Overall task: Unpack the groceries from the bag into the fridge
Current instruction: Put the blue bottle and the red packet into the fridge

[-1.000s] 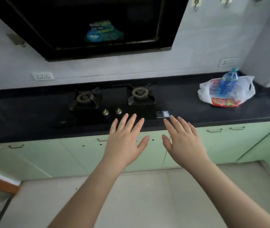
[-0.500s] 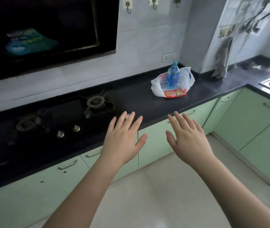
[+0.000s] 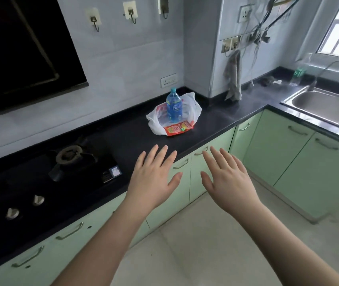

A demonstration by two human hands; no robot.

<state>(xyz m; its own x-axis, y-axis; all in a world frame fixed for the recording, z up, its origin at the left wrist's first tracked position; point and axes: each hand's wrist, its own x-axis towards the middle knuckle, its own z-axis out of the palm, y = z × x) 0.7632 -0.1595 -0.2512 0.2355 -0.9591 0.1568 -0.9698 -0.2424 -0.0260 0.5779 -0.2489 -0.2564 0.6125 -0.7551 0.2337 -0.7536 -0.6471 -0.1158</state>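
Observation:
A white plastic bag [image 3: 193,108] lies open on the black counter [image 3: 135,131] near the wall corner. A blue water bottle [image 3: 173,106] stands upright in it, and a red snack packet [image 3: 177,128] lies at its front edge. My left hand [image 3: 154,178] and my right hand [image 3: 226,178] hover side by side, palms down with fingers spread, in front of the counter edge and well short of the bag. Neither hand holds anything. No fridge is in view.
A black gas hob [image 3: 46,178] sits on the counter at the left under a dark hood [image 3: 19,48]. Green cabinets [image 3: 278,157] run below. A steel sink [image 3: 325,106] is at the right, with a grey cloth [image 3: 233,79] hanging in the corner.
The view has swung right and nearer: the bag now sits centre frame and the sink has come into sight. Both hands stay spread and empty.

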